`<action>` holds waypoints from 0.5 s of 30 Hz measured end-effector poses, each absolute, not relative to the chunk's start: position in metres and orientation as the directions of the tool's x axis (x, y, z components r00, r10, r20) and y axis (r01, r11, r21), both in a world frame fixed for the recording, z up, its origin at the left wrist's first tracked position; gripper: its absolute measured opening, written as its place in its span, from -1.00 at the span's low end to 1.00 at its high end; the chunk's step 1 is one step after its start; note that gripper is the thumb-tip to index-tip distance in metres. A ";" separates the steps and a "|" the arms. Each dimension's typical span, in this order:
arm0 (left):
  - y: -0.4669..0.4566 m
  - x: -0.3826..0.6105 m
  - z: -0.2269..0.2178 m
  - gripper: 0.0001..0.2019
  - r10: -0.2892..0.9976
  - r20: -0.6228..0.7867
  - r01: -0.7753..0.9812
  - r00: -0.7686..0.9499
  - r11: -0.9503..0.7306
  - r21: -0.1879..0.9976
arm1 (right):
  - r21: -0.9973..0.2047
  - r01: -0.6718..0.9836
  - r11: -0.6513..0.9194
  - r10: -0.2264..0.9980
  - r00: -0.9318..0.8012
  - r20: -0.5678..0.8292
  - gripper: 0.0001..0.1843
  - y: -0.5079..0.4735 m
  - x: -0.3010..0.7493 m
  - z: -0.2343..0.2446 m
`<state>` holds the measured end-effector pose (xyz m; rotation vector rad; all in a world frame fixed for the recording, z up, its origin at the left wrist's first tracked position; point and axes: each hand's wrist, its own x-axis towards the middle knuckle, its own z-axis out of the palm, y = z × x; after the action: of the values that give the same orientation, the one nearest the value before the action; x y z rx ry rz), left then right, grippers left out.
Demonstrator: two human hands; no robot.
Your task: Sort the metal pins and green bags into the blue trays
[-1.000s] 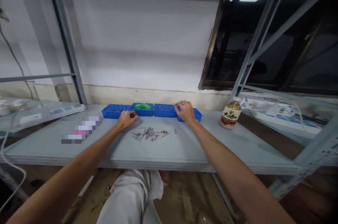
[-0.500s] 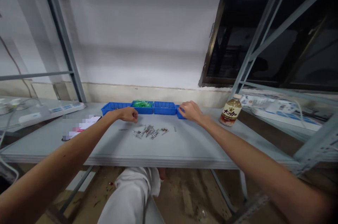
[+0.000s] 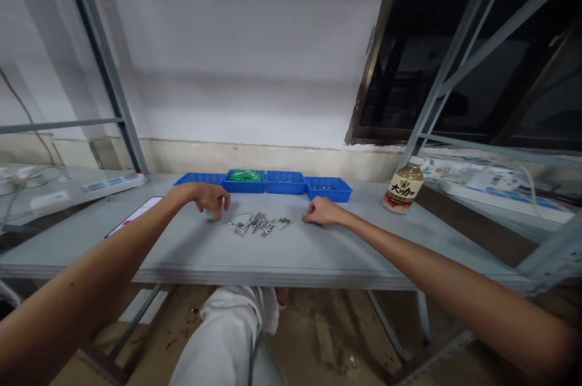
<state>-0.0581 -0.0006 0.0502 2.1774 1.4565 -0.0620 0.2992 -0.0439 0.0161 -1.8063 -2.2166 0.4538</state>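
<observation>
Taking 12 o'clock as toward the wall, the grey worktop (image 3: 291, 259) spans the view, with a row of four blue trays (image 3: 285, 188) along its far side. The left hand (image 3: 211, 200) has its fingers bent and parted; whether a piece lies under them, I cannot tell. The right hand (image 3: 324, 211) is curled closed, its grip hidden. Between the two, on the worktop, lies the pile of metal pins (image 3: 255, 223): at 4 o'clock from the left hand, the nearer one, and about 9 from the right. Its pieces point mixed ways, many along 1-to-7. The small brass-toned cluster (image 3: 285, 222) sits nearer the right hand. One loose pin (image 3: 244, 213) lies almost 3-to-9.
</observation>
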 end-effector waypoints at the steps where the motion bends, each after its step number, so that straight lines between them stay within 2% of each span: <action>1: 0.000 -0.061 0.049 -0.65 0.848 -0.344 0.886 0.402 -0.265 0.381 | -0.415 0.894 0.166 0.982 -0.190 -0.016 -0.83 -0.042 0.296 0.015; 5: 0.001 -0.070 0.037 -0.75 0.836 -0.421 0.907 0.352 -0.193 0.374 | -0.574 0.809 0.127 0.984 -0.178 -0.033 -0.77 -0.034 0.285 0.011; 8: 0.002 -0.072 0.027 -0.85 0.846 -0.388 0.888 0.366 -0.194 0.416 | -0.757 0.646 0.095 0.977 -0.207 -0.054 -0.83 -0.031 0.275 0.007; 12: 0.006 -0.066 0.019 -0.86 0.892 -0.210 0.833 0.401 -0.261 0.487 | -0.958 0.287 0.022 0.974 -0.224 -0.044 -0.87 -0.026 0.258 -0.002; 15: 0.010 -0.055 0.012 -0.87 0.921 -0.004 0.768 0.389 -0.322 0.553 | -1.000 0.015 -0.014 0.982 -0.188 -0.016 -0.85 -0.016 0.247 -0.008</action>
<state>-0.0554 0.0097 0.0121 2.1803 1.4484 0.4331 0.2472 -0.0163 -0.0077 -1.1351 -1.3512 1.3527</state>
